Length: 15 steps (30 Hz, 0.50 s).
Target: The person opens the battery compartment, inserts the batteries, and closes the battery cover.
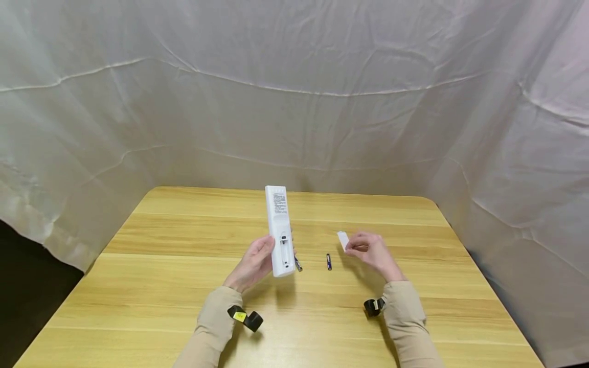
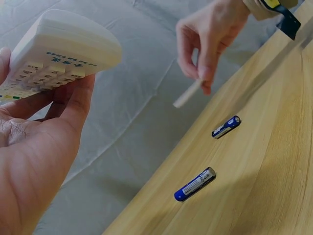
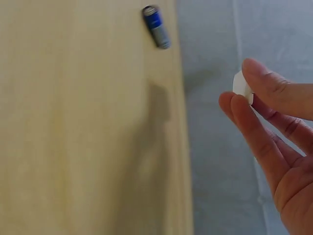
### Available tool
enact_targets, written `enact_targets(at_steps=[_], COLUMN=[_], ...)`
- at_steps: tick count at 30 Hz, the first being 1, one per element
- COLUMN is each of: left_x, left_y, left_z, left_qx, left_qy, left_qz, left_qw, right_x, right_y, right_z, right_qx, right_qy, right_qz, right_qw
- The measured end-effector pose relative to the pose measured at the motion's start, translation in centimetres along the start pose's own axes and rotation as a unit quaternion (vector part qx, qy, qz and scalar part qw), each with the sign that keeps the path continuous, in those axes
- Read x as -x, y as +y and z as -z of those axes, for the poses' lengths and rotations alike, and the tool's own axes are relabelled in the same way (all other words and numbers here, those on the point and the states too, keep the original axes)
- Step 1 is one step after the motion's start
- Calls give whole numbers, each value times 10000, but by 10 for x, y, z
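Note:
My left hand [image 1: 254, 263] grips a white remote control [image 1: 278, 225] above the table, its back turned up in the head view. The battery compartment [image 1: 285, 250] in its lower half is uncovered. In the left wrist view the keys of the remote [image 2: 54, 54] face down toward the fingers. My right hand [image 1: 374, 251] pinches a thin white battery cover [image 1: 342, 239] between thumb and fingertips, off the table. Two blue batteries lie on the wood between the hands: one battery [image 1: 329, 261] in plain sight, the other battery [image 1: 298, 263] partly hidden by the remote.
The wooden table [image 1: 152, 296] has rounded far corners. A pale cloth curtain [image 1: 294, 128] hangs behind it and along both sides. Each wrist wears a black camera strap, the left strap [image 1: 239, 315] with a yellow label.

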State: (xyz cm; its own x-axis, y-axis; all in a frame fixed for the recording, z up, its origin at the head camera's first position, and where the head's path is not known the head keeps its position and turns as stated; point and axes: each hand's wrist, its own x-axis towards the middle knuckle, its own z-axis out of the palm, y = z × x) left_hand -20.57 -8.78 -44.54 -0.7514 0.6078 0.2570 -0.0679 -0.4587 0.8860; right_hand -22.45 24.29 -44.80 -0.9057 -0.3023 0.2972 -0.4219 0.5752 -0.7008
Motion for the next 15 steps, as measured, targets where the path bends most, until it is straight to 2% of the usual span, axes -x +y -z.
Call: enact_targets(at_steps=[5, 12, 15], left_x=[0, 0, 0], left_y=[0, -2, -2], left_z=[1, 3, 4], left_qx=[-9, 10, 14], left_qy=[-10, -9, -19], left_qz=[-18, -87, -116], left_qw=[10000, 10000, 9999], right_x=[2, 4, 5], right_y=[9, 12, 14], right_z=[-2, -4, -5], right_qx=[284, 430, 500], right_qy=[-216, -260, -245], right_qz=[-248, -730, -772], right_qw=[9991, 9961, 9955])
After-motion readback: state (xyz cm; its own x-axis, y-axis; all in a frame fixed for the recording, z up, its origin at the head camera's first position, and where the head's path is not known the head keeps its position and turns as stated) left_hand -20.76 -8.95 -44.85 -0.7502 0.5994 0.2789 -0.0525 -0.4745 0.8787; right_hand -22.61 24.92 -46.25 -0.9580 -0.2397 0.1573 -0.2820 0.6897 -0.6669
